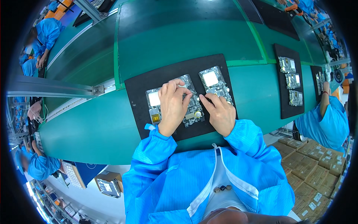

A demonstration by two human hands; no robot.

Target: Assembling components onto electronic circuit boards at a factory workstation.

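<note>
Three green-grey circuit boards lie in a row on a black mat (pixel 140 89). My left hand (pixel 172 106) reaches over the left board (pixel 153 99) and partly covers the middle board (pixel 192 118). Its thumb and index finger are pinched together above the middle board's upper part. Just beside them, my right hand (pixel 222 115) has its thumb and index tips close together at that board's right edge. Anything between the fingertips of either hand is too small to make out. The right board (pixel 211 79), with its white square, shows past my right fingers.
The mat lies on a green workbench (pixel 89 128). Another black mat (pixel 292 111) to the right bears three boards (pixel 292 81). A metal beam (pixel 56 87) juts in from the left. Co-workers in blue sit at both sides; cardboard boxes (pixel 309 168) stand at lower right.
</note>
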